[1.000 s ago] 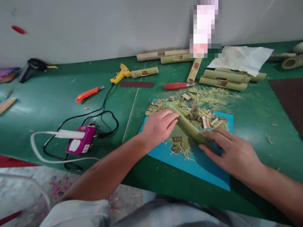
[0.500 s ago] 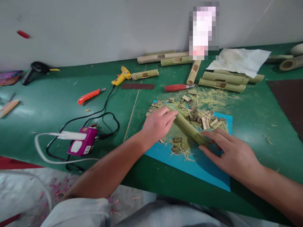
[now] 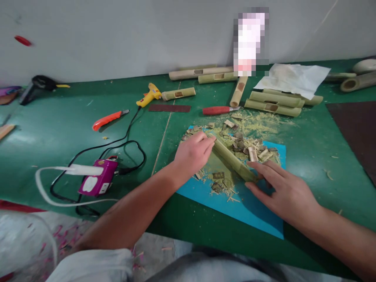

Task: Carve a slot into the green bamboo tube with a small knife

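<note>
Grey wall (image 3: 111, 39) behind green bench (image 3: 314, 149); blue sheet (image 3: 202, 190) on bench, near edge. Bamboo tube (image 3: 231, 157) over sheet, long axis slanting far-left to near-right, neither side nearer: far end grasped in left grip (image 3: 194, 153), near end pinched in right grip (image 3: 284, 188). Red-handled knife (image 3: 216, 111) beyond, apart. Bamboo chips (image 3: 252, 154) around tube.

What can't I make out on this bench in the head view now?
Head view:
Underside of the bamboo tube: faces away.
The tube's near end: partly covered by the right hand.
What lies under the white sheet: covered by it.
Rest of the dark panel: cut off by the right edge.
Print, if any, on the purple adapter: too small.
</note>
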Demonstrator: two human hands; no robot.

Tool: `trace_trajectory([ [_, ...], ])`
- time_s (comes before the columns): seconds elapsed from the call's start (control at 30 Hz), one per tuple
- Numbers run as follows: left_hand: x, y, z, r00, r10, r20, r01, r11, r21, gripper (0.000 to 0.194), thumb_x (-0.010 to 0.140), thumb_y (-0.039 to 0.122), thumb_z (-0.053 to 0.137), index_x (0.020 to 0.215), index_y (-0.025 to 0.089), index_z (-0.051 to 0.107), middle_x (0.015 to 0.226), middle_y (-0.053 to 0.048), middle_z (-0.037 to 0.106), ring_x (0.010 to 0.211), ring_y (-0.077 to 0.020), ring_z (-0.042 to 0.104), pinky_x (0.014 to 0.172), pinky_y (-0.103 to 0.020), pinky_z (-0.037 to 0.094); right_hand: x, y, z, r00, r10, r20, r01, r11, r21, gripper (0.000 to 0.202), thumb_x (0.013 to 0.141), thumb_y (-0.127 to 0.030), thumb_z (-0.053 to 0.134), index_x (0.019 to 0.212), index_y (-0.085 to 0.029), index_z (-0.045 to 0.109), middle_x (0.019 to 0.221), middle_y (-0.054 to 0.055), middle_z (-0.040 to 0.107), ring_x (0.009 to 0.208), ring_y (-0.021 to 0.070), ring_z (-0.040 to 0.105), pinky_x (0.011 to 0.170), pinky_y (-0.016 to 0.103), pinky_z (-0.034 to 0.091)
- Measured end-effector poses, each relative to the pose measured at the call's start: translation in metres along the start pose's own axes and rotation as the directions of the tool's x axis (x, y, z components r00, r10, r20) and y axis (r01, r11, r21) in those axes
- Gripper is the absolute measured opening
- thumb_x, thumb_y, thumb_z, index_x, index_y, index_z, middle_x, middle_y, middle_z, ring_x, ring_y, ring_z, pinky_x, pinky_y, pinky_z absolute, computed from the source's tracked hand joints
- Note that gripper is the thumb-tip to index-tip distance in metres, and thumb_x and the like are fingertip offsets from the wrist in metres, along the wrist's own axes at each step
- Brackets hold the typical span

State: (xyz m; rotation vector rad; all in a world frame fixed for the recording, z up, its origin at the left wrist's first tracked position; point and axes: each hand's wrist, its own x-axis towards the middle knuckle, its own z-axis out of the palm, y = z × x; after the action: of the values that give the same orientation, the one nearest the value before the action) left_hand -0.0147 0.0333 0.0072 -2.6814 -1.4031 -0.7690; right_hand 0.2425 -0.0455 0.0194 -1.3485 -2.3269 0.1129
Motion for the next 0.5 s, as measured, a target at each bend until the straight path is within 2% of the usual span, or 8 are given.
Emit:
trace_trajectory([
  [0.07, 0.001, 0.000, 0.000, 1.000, 0.014, 0.013, -0.013, 0.999, -0.046, 0.027, 0.101, 0.025, 0.046, 0.109, 0.013, 0.069, 0.088, -0.007, 0.066, 0.076, -0.0140, 0.061, 0.067, -0.024, 0.049, -0.001, 0.000, 0.001, 1.000, -0.009, -0.007, 0.009, 1.000, -0.012, 0.032, 0.094, -0.034, 0.053, 0.121, -0.019, 0.059, 0.087, 0.003, 0.067, 0.067, 0.0144, 0.064, 0.055, 0.026, 0.049],
  [0.23, -0.008, 0.037, -0.006, 0.971, 0.146, 0.192, -0.125, 0.985, -0.115, 0.031, 0.102, 0.026, 0.041, 0.117, 0.014, 0.066, 0.081, -0.005, 0.062, 0.071, -0.0144, 0.058, 0.061, -0.025, 0.046, -0.002, -0.002, 0.003, 0.999, -0.041, 0.003, 0.041, 0.998, -0.053, 0.032, 0.094, -0.034, 0.052, 0.121, -0.018, 0.060, 0.086, 0.003, 0.067, 0.066, 0.0152, 0.064, 0.053, 0.027, 0.048],
  [0.3, -0.010, 0.043, -0.009, 0.961, 0.172, 0.217, -0.156, 0.984, -0.089, 0.031, 0.102, 0.024, 0.040, 0.117, 0.015, 0.066, 0.081, -0.005, 0.062, 0.071, -0.0150, 0.058, 0.060, -0.025, 0.046, -0.002, -0.002, 0.003, 0.999, -0.046, 0.010, 0.046, 0.997, -0.056, 0.033, 0.093, -0.034, 0.051, 0.121, -0.018, 0.060, 0.086, 0.004, 0.068, 0.066, 0.0155, 0.064, 0.052, 0.027, 0.047],
  [0.37, -0.008, 0.034, -0.011, 0.968, 0.158, 0.193, -0.151, 0.987, -0.049, 0.030, 0.102, 0.023, 0.041, 0.112, 0.015, 0.068, 0.079, -0.005, 0.062, 0.071, -0.0148, 0.057, 0.060, -0.025, 0.045, -0.003, -0.001, 0.002, 0.999, -0.039, 0.010, 0.040, 0.998, -0.052, 0.034, 0.093, -0.034, 0.052, 0.122, -0.019, 0.060, 0.086, 0.004, 0.067, 0.065, 0.0155, 0.064, 0.052, 0.027, 0.047],
  [0.5, 0.001, 0.002, -0.010, 0.997, 0.029, 0.076, -0.029, 1.000, 0.001, 0.028, 0.100, 0.024, 0.045, 0.105, 0.014, 0.071, 0.084, -0.007, 0.064, 0.073, -0.0141, 0.059, 0.065, -0.025, 0.048, -0.002, -0.001, 0.002, 1.000, -0.027, -0.004, 0.027, 0.999, -0.036, 0.032, 0.094, -0.034, 0.052, 0.122, -0.021, 0.060, 0.087, 0.003, 0.068, 0.069, 0.0156, 0.065, 0.056, 0.027, 0.049],
])
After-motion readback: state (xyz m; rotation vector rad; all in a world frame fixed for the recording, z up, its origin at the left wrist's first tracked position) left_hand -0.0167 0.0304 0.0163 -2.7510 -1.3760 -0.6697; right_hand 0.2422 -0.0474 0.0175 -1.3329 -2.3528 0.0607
